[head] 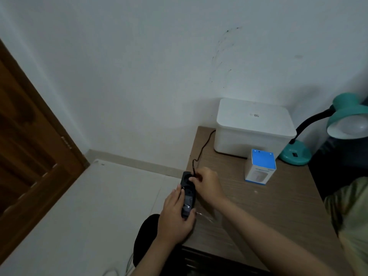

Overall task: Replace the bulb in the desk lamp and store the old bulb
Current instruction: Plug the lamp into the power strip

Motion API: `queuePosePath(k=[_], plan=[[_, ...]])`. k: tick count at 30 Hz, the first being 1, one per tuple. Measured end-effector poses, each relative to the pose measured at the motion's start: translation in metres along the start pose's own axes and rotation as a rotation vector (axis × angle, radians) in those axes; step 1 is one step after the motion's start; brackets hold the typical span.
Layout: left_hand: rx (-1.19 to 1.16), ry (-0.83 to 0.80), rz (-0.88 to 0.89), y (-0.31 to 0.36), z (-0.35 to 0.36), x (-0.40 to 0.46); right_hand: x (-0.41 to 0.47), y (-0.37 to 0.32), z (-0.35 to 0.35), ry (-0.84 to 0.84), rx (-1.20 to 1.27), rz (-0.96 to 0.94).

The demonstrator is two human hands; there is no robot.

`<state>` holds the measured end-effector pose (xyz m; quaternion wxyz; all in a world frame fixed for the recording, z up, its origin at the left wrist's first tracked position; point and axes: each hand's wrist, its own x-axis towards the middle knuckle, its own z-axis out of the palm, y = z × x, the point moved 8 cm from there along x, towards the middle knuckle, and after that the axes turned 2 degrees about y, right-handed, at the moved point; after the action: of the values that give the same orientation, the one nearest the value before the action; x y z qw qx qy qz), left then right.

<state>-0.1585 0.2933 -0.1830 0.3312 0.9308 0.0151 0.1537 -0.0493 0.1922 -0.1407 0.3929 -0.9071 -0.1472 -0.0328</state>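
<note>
A teal desk lamp (296,154) stands at the table's far right, its shade (346,118) tilted with a white bulb (356,127) showing inside; the lamp is dark. A blue and white bulb box (260,166) stands upright in front of it. A black power strip (187,194) lies along the table's left edge. My left hand (175,218) grips the strip's near end. My right hand (207,186) pinches the lamp's black plug at the strip's far end; the black cord (203,146) runs back behind the white bin.
A white lidded storage bin (253,128) sits at the back of the wooden table (268,206) against the wall. A brown door (29,146) is at the left. Pale floor tiles (89,206) lie beyond the table's left edge. A dark round shape (145,236) sits below my left wrist.
</note>
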Motion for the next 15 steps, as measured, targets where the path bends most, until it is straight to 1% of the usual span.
queuePosePath(k=[3, 9, 15], plan=[[-0.027, 0.034, -0.019, -0.002, -0.002, -0.001, 0.004, -0.007, 0.000, -0.062, -0.063, -0.041], [-0.101, 0.078, -0.088, -0.004, -0.006, -0.002, 0.017, -0.016, 0.003, -0.178, -0.078, -0.073], [-0.122, 0.099, -0.103, -0.007, -0.006, -0.003, 0.011, -0.006, 0.004, -0.071, 0.141, 0.033]])
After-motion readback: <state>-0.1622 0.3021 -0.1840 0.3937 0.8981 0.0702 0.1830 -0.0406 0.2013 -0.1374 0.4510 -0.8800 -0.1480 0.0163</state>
